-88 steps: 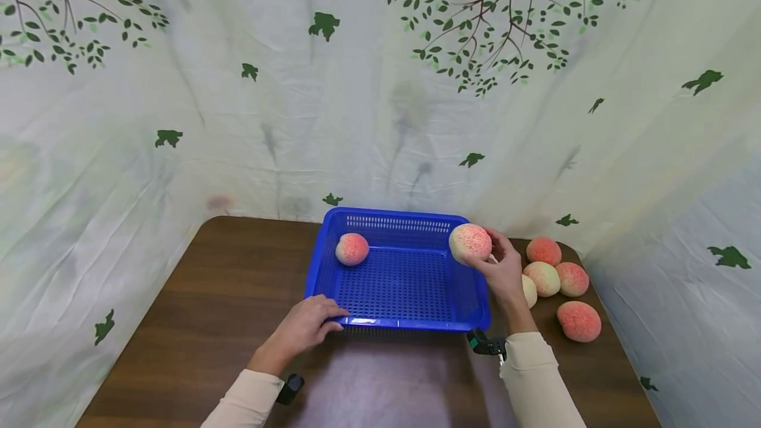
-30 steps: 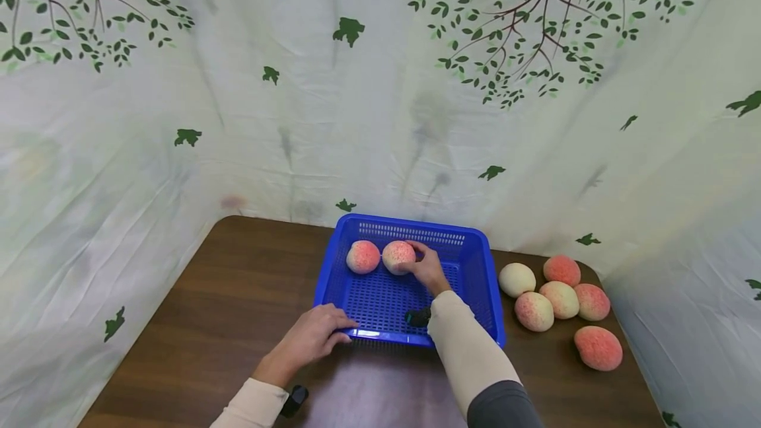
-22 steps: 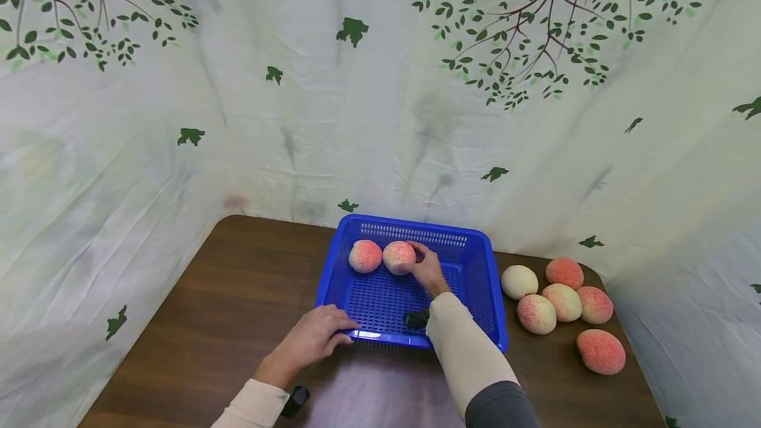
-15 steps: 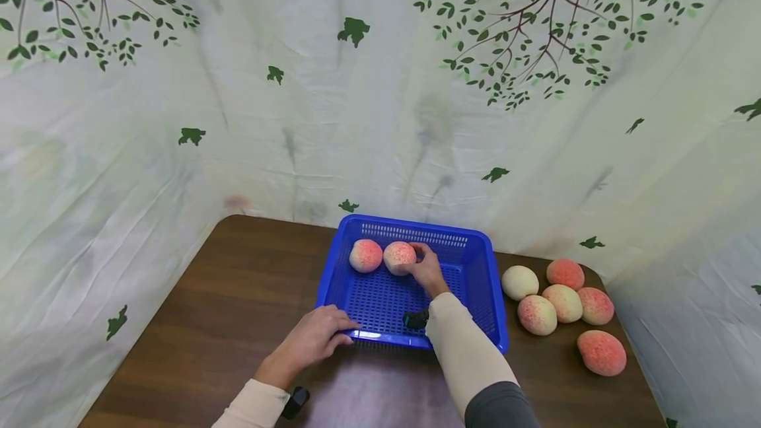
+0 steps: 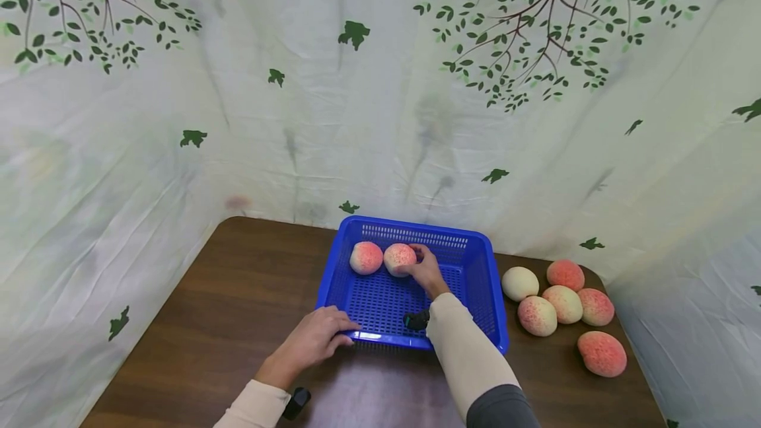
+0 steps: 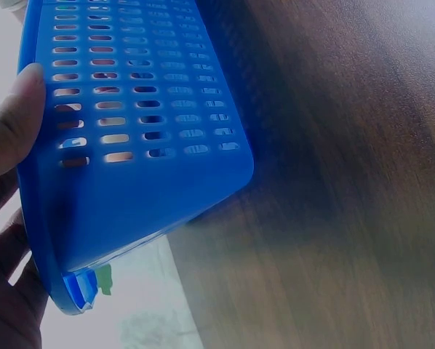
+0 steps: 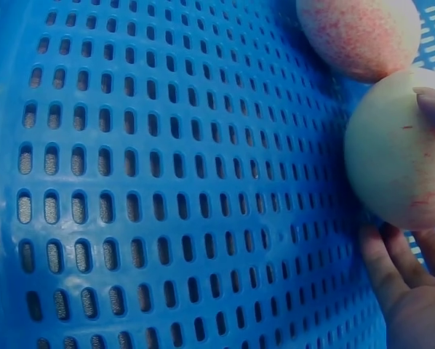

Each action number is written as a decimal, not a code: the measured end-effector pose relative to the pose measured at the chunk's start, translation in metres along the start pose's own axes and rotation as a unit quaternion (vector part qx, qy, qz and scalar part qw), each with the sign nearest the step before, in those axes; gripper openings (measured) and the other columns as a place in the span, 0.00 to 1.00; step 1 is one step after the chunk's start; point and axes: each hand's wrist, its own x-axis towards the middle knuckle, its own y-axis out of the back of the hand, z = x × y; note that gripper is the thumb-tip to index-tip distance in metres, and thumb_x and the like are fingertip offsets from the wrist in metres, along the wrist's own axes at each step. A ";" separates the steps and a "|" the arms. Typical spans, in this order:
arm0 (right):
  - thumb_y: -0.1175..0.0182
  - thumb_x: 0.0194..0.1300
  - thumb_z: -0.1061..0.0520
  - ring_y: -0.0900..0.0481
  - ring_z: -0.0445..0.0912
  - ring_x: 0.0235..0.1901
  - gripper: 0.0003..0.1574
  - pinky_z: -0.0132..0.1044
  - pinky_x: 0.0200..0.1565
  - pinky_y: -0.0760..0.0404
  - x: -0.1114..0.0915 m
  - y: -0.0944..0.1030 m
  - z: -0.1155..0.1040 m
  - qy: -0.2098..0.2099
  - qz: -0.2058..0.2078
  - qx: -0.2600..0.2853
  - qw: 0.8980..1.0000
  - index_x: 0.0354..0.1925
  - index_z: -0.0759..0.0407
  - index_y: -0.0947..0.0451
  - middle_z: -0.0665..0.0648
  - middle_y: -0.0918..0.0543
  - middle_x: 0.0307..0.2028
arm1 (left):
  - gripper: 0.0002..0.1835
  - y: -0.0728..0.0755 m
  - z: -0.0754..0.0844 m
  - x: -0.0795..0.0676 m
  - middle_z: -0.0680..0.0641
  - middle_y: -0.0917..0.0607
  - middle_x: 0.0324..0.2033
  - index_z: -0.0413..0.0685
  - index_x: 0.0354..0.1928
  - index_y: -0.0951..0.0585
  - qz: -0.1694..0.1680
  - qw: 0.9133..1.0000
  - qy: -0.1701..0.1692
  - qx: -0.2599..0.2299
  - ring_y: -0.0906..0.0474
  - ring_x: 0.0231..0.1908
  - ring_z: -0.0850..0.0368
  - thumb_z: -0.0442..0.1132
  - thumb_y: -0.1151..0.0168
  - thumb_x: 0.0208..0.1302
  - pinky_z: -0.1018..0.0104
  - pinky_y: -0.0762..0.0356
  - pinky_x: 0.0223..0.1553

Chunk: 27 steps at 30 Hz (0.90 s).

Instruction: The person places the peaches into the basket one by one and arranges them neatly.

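Note:
A blue plastic basket (image 5: 380,330) with slotted walls stands at the back of the table. My left hand (image 5: 315,335) grips its near rim by the left corner; the left wrist view shows the thumb (image 6: 20,116) on the outer wall and the fingers behind the rim. Inside the basket my right hand (image 5: 427,271) holds a pink-and-cream peach (image 5: 398,259), thumb on one side and fingertips on the other. Touching that peach is a second peach (image 7: 359,33), which lies at the basket's left (image 5: 365,257).
Right of the basket, several peaches lie on the brown table (image 5: 238,296): a pale one (image 5: 520,283) close to the basket wall, others clustered, and a red one (image 5: 602,353) apart, nearer the front. A printed cloth (image 5: 380,117) hangs behind the table.
Since the earliest frame my right hand has carried the peach left from over the basket's right rim and down beside the other peach. Over the last second the hands have stayed still.

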 end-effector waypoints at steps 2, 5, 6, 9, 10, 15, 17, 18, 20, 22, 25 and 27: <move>0.26 0.45 0.66 0.27 0.58 0.55 0.44 0.50 0.53 0.27 0.000 0.001 0.000 0.000 -0.006 0.003 1.000 0.61 0.63 0.32 0.67 0.26 0.56 | 0.09 0.000 0.000 0.000 0.54 0.16 0.31 0.47 0.39 0.13 -0.001 1.000 0.000 -0.001 0.23 0.33 0.59 0.38 0.30 0.55 0.66 0.26 0.37; 0.27 0.45 0.66 0.27 0.58 0.55 0.45 0.49 0.51 0.25 -0.001 0.001 -0.001 -0.001 -0.013 0.004 1.000 0.62 0.63 0.32 0.67 0.27 0.57 | 0.09 -0.001 0.000 0.000 0.54 0.16 0.31 0.47 0.39 0.13 -0.001 1.000 0.000 -0.003 0.23 0.33 0.59 0.38 0.31 0.55 0.65 0.26 0.37; 0.27 0.45 0.66 0.26 0.58 0.54 0.45 0.48 0.51 0.24 -0.001 0.002 -0.002 -0.001 -0.015 0.002 1.000 0.62 0.63 0.33 0.67 0.27 0.57 | 0.09 -0.001 0.000 0.000 0.54 0.16 0.31 0.47 0.39 0.13 0.000 1.000 0.000 -0.003 0.23 0.33 0.59 0.38 0.31 0.55 0.65 0.25 0.37; 0.27 0.45 0.66 0.25 0.58 0.52 0.46 0.46 0.47 0.23 -0.002 0.003 -0.003 -0.005 -0.018 -0.001 1.000 0.63 0.63 0.33 0.68 0.27 0.56 | 0.09 -0.001 0.000 0.000 0.54 0.16 0.31 0.47 0.39 0.14 0.003 1.000 -0.003 -0.002 0.23 0.33 0.59 0.39 0.31 0.55 0.65 0.26 0.38; 0.27 0.46 0.65 0.25 0.58 0.51 0.46 0.46 0.46 0.23 -0.003 0.003 -0.004 -0.006 -0.018 -0.005 1.000 0.63 0.62 0.33 0.68 0.27 0.56 | 0.09 -0.001 0.000 0.000 0.54 0.16 0.31 0.47 0.39 0.14 0.004 1.000 -0.003 -0.002 0.23 0.33 0.59 0.39 0.31 0.55 0.65 0.26 0.38; 0.26 0.46 0.63 0.25 0.57 0.51 0.46 0.47 0.48 0.24 -0.005 0.008 -0.007 -0.015 -0.022 -0.023 0.999 0.63 0.60 0.33 0.67 0.27 0.56 | 0.10 -0.002 0.000 0.000 0.54 0.16 0.31 0.47 0.39 0.14 0.009 1.000 -0.007 -0.004 0.23 0.33 0.59 0.38 0.30 0.54 0.65 0.26 0.37; 0.26 0.47 0.62 0.26 0.59 0.53 0.46 0.49 0.50 0.25 -0.006 0.012 -0.009 -0.011 -0.024 -0.030 0.999 0.63 0.61 0.33 0.67 0.27 0.56 | 0.10 -0.002 0.001 0.000 0.54 0.16 0.31 0.46 0.39 0.14 0.010 1.000 -0.010 -0.005 0.23 0.33 0.59 0.38 0.30 0.54 0.65 0.26 0.37; 0.27 0.47 0.62 0.27 0.59 0.55 0.46 0.51 0.52 0.26 -0.006 0.014 -0.010 -0.009 -0.023 -0.031 0.999 0.64 0.61 0.33 0.68 0.28 0.57 | 0.10 -0.002 0.001 0.001 0.54 0.16 0.31 0.47 0.39 0.14 0.010 1.000 -0.012 -0.006 0.23 0.33 0.59 0.38 0.30 0.54 0.65 0.26 0.37; 0.27 0.48 0.62 0.30 0.61 0.58 0.46 0.54 0.55 0.28 -0.007 0.020 -0.012 -0.008 -0.021 -0.034 0.999 0.64 0.60 0.34 0.68 0.29 0.59 | 0.10 -0.002 0.001 0.001 0.54 0.16 0.31 0.46 0.39 0.14 0.011 1.000 -0.014 -0.006 0.23 0.33 0.59 0.38 0.30 0.54 0.65 0.26 0.37; 0.27 0.49 0.62 0.33 0.61 0.61 0.46 0.56 0.57 0.30 -0.009 0.028 -0.013 -0.006 -0.018 -0.033 0.999 0.65 0.60 0.35 0.69 0.31 0.61 | 0.10 -0.002 0.001 0.001 0.54 0.16 0.31 0.46 0.39 0.14 0.011 1.000 -0.015 -0.006 0.23 0.33 0.59 0.38 0.30 0.54 0.65 0.25 0.37; 0.28 0.51 0.62 0.36 0.62 0.64 0.47 0.57 0.59 0.32 -0.013 0.041 -0.017 -0.011 -0.014 -0.030 0.999 0.67 0.57 0.36 0.67 0.34 0.64 | 0.10 -0.002 0.000 0.001 0.53 0.15 0.32 0.46 0.40 0.13 0.010 1.000 -0.012 -0.007 0.23 0.34 0.58 0.38 0.30 0.54 0.64 0.25 0.38; 0.28 0.52 0.61 0.37 0.62 0.65 0.47 0.58 0.60 0.32 -0.016 0.050 -0.020 -0.006 -0.013 -0.027 1.000 0.68 0.55 0.37 0.67 0.35 0.65 | 0.10 -0.002 -0.001 0.001 0.53 0.15 0.32 0.46 0.40 0.13 0.011 1.000 -0.008 -0.008 0.22 0.34 0.57 0.38 0.30 0.54 0.63 0.25 0.38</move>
